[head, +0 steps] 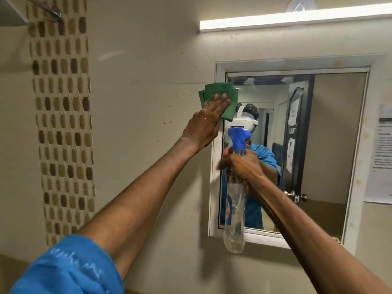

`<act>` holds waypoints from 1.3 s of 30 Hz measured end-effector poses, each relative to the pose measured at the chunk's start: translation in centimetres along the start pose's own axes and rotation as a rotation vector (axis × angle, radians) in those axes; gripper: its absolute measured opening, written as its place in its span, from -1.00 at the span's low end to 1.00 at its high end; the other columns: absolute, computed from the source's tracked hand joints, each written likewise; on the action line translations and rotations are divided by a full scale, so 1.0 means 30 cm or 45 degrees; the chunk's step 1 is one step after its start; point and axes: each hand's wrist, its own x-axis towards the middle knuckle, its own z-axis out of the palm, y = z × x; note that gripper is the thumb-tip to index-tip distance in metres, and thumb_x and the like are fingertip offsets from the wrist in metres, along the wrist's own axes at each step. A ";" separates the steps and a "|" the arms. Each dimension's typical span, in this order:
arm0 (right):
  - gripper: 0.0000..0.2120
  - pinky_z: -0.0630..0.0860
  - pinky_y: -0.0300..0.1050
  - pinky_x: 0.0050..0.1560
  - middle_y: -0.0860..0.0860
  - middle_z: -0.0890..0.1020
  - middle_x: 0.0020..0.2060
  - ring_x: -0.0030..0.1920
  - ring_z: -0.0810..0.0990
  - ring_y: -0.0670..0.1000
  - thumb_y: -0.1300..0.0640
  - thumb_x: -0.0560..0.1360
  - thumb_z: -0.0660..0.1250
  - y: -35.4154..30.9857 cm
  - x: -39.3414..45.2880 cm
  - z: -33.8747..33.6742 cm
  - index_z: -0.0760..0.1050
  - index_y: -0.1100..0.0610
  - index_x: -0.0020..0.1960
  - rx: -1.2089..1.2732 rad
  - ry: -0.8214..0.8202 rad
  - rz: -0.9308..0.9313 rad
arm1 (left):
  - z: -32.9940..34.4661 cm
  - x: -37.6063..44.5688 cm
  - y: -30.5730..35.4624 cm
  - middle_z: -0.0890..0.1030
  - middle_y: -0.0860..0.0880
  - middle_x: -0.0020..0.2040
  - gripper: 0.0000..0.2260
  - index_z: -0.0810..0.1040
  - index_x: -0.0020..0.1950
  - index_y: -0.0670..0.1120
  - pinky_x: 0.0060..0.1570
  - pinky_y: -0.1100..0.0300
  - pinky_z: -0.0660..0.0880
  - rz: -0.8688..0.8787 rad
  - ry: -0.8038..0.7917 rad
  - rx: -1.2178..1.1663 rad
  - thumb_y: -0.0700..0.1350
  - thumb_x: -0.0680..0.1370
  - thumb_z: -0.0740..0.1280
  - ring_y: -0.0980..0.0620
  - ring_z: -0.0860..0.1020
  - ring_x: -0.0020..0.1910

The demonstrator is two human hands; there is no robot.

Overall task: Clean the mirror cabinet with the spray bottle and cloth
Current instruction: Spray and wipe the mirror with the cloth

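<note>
The white-framed mirror cabinet [360, 128] hangs on the beige wall at the right. My left hand [206, 120] presses a folded green cloth [220, 91] flat against the cabinet's upper left corner, fingers spread over the cloth. My right hand [244, 166] grips the neck of a clear spray bottle [234, 211] with a blue trigger head, held upright in front of the mirror's left side. The nozzle points toward the glass. The mirror reflects a person in a blue shirt.
A lit tube light [297, 18] runs above the cabinet. A strip of brown mosaic tile [61, 124] runs down the wall at the left. A printed paper notice [381, 153] is stuck to the wall right of the cabinet. A metal rod [49, 8] crosses the top left corner.
</note>
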 end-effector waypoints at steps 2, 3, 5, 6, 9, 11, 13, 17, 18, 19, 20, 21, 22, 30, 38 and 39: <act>-0.93 0.61 -0.02 -0.31 0.09 0.68 -0.35 -0.41 0.57 0.02 0.31 0.41 0.40 0.028 -0.014 0.006 0.52 0.19 -0.20 -0.112 0.026 0.020 | 0.013 -0.017 0.008 0.11 0.00 0.55 -0.48 0.15 0.53 -0.06 0.45 0.12 0.17 -0.008 0.009 0.020 -0.32 0.58 0.09 0.03 0.03 0.53; -0.92 0.60 -0.07 -0.35 0.13 0.69 -0.31 -0.42 0.57 0.00 0.30 0.40 0.40 0.039 -0.020 0.009 0.52 0.19 -0.20 -0.144 0.040 0.023 | 0.020 -0.026 0.012 0.11 0.00 0.55 -0.48 0.15 0.53 -0.06 0.44 0.12 0.18 -0.013 0.016 0.026 -0.32 0.58 0.10 0.02 0.03 0.53; -0.86 0.58 -0.16 -0.42 0.11 0.67 -0.31 -0.46 0.57 -0.05 0.30 0.39 0.43 0.054 -0.031 0.013 0.50 0.13 -0.18 -0.153 0.047 0.018 | 0.037 -0.052 0.020 0.11 -0.01 0.55 -0.48 0.14 0.53 -0.07 0.43 0.12 0.20 -0.023 0.017 0.035 -0.31 0.59 0.12 0.02 0.04 0.53; -0.81 0.57 -0.19 -0.44 0.08 0.66 -0.30 -0.47 0.57 -0.07 0.32 0.38 0.45 0.057 -0.036 0.013 0.49 0.10 -0.16 -0.136 0.034 0.017 | 0.045 -0.067 0.023 0.11 -0.01 0.55 -0.48 0.14 0.53 -0.06 0.42 0.11 0.21 -0.023 0.014 0.044 -0.31 0.59 0.12 0.01 0.04 0.53; -0.76 0.56 -0.17 -0.43 0.07 0.62 -0.32 -0.47 0.56 -0.05 0.36 0.36 0.46 0.074 -0.055 0.020 0.48 0.09 -0.14 -0.083 -0.023 0.038 | 0.073 -0.123 0.027 0.09 0.00 0.55 -0.45 0.12 0.54 -0.05 0.39 0.11 0.25 -0.023 -0.009 0.050 -0.32 0.57 0.14 0.01 0.04 0.53; -0.82 0.57 -0.14 -0.40 0.03 0.60 -0.40 -0.48 0.55 -0.05 0.35 0.39 0.43 0.095 -0.073 0.026 0.48 0.14 -0.16 -0.098 -0.016 0.050 | 0.089 -0.158 0.031 0.08 0.02 0.55 -0.42 0.11 0.54 -0.04 0.37 0.11 0.28 -0.035 -0.036 0.029 -0.33 0.56 0.15 0.03 0.04 0.53; -0.86 0.56 -0.17 -0.43 -0.02 0.58 -0.45 -0.51 0.54 -0.09 0.34 0.41 0.41 0.118 -0.092 0.029 0.48 0.17 -0.15 -0.123 -0.001 0.054 | 0.101 -0.187 0.040 0.07 0.02 0.56 -0.41 0.10 0.55 -0.04 0.35 0.10 0.32 -0.058 -0.061 -0.004 -0.33 0.55 0.16 0.04 0.04 0.53; -0.74 0.57 -0.12 -0.40 0.06 0.61 -0.34 -0.47 0.56 -0.04 0.38 0.34 0.44 0.162 -0.129 0.035 0.50 0.10 -0.11 -0.056 0.003 0.097 | 0.114 -0.234 0.061 0.06 0.03 0.56 -0.39 0.09 0.55 -0.03 0.33 0.04 0.38 -0.099 -0.094 -0.045 -0.35 0.53 0.15 0.05 0.04 0.53; -0.74 0.58 -0.10 -0.37 0.07 0.60 -0.34 -0.45 0.56 -0.02 0.39 0.32 0.44 0.178 -0.138 0.037 0.50 0.10 -0.13 -0.052 0.003 0.117 | 0.117 -0.246 0.064 0.06 0.03 0.56 -0.38 0.09 0.55 -0.02 0.33 0.03 0.38 -0.104 -0.104 -0.054 -0.35 0.53 0.14 0.05 0.03 0.53; -0.76 0.59 -0.08 -0.35 0.07 0.59 -0.34 -0.44 0.55 -0.01 0.39 0.31 0.44 0.197 -0.147 0.039 0.50 0.11 -0.15 -0.062 0.003 0.133 | 0.120 -0.259 0.066 0.06 0.04 0.55 -0.39 0.09 0.55 -0.02 0.34 0.03 0.38 -0.106 -0.114 -0.067 -0.35 0.53 0.14 0.06 0.03 0.53; -0.78 0.59 -0.08 -0.35 0.07 0.58 -0.35 -0.43 0.55 -0.01 0.38 0.30 0.44 0.220 -0.157 0.041 0.50 0.13 -0.17 -0.090 0.005 0.148 | 0.124 -0.275 0.069 0.06 0.04 0.55 -0.39 0.10 0.55 -0.02 0.35 0.03 0.37 -0.108 -0.124 -0.082 -0.35 0.53 0.14 0.06 0.03 0.53; -0.80 0.59 -0.11 -0.38 0.06 0.57 -0.37 -0.43 0.54 -0.02 0.36 0.30 0.45 0.241 -0.165 0.041 0.50 0.14 -0.19 -0.128 0.006 0.158 | 0.128 -0.290 0.072 0.06 0.04 0.55 -0.39 0.10 0.54 -0.02 0.35 0.03 0.36 -0.110 -0.133 -0.094 -0.35 0.53 0.14 0.07 0.03 0.52; -0.81 0.58 -0.13 -0.41 0.06 0.56 -0.38 -0.43 0.53 -0.03 0.35 0.31 0.45 0.261 -0.174 0.042 0.49 0.15 -0.20 -0.156 0.012 0.164 | 0.133 -0.307 0.076 0.06 0.05 0.55 -0.39 0.10 0.54 -0.01 0.35 0.03 0.36 -0.115 -0.144 -0.102 -0.35 0.54 0.14 0.08 0.02 0.52; -0.77 0.62 -0.07 -0.38 0.03 0.56 -0.40 -0.45 0.54 -0.03 0.35 0.29 0.46 0.355 -0.219 0.052 0.49 0.08 -0.22 -0.147 0.072 0.157 | 0.179 -0.409 0.106 0.06 0.05 0.55 -0.38 0.10 0.54 -0.02 0.37 0.04 0.33 -0.161 -0.188 -0.164 -0.36 0.53 0.14 0.08 0.02 0.52; -0.66 0.62 -0.03 -0.35 0.13 0.64 -0.29 -0.46 0.56 0.00 0.37 0.29 0.45 0.435 -0.263 0.052 0.53 -0.02 -0.11 -0.108 0.040 0.230 | 0.225 -0.497 0.129 0.06 0.03 0.55 -0.39 0.10 0.54 -0.04 0.44 0.10 0.23 -0.186 -0.205 -0.222 -0.35 0.53 0.15 0.09 0.01 0.52; -0.63 0.61 -0.07 -0.38 0.13 0.63 -0.30 -0.48 0.55 -0.01 0.36 0.29 0.47 0.444 -0.269 0.054 0.52 -0.05 -0.09 -0.107 0.015 0.234 | 0.228 -0.506 0.134 0.07 0.03 0.55 -0.39 0.10 0.54 -0.04 0.44 0.10 0.23 -0.193 -0.209 -0.234 -0.35 0.53 0.15 0.09 0.01 0.52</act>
